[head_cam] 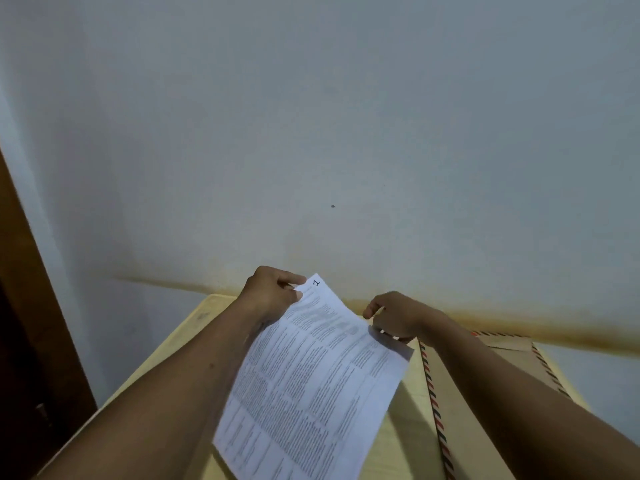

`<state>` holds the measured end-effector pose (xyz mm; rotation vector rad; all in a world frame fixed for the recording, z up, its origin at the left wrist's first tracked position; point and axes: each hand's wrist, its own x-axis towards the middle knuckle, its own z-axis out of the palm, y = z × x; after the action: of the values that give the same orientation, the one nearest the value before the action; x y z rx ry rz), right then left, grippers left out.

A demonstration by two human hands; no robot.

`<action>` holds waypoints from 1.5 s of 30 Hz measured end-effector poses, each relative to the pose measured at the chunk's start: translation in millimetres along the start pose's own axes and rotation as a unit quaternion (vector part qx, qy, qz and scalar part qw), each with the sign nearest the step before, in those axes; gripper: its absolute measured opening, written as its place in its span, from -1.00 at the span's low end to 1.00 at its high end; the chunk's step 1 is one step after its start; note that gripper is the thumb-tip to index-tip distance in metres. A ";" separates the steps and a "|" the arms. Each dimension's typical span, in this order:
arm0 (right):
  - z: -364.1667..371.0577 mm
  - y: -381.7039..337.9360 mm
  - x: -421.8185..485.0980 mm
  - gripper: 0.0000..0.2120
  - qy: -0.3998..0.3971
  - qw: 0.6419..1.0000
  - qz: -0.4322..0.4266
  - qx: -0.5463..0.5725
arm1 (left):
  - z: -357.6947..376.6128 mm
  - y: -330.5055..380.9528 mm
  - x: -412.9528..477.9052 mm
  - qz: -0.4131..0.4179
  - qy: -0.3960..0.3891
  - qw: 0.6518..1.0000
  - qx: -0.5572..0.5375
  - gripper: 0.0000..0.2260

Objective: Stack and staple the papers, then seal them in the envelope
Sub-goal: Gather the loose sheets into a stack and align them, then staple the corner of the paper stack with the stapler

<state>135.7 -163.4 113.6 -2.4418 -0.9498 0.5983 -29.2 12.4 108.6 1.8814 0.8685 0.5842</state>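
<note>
A printed sheet of paper, marked "1" in its far corner, is held tilted above the pale yellow table. My left hand pinches its far left corner. My right hand grips the far right edge, where a second sheet seems to peek out behind. A brown envelope with a red, green and black striped border lies flat on the table to the right, partly under my right forearm. No stapler is in view.
A white wall with a brownish stain line stands right behind the table. A dark wooden door frame runs down the left side.
</note>
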 end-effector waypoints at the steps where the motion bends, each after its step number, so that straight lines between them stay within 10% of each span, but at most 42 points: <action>1: 4.7 3.0 -1.5 -0.73 -0.016 0.999 0.003 0.032 | 5.7 -2.5 -1.9 0.007 -0.022 1.000 0.010 -0.75; 28: 12.1 140.4 -87.9 -0.81 0.072 0.995 0.048 0.048 | 142.8 2.9 -52.6 0.112 -0.267 0.955 0.061 -0.76; 45: -14.2 186.4 -170.8 -0.51 -0.195 0.957 0.173 -0.128 | 163.0 19.1 -84.0 0.125 -0.326 0.932 0.095 -0.75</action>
<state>124.6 -411.1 62.0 -2.8106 -0.7797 1.1808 38.5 -149.6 52.2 2.1807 0.2534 -0.0071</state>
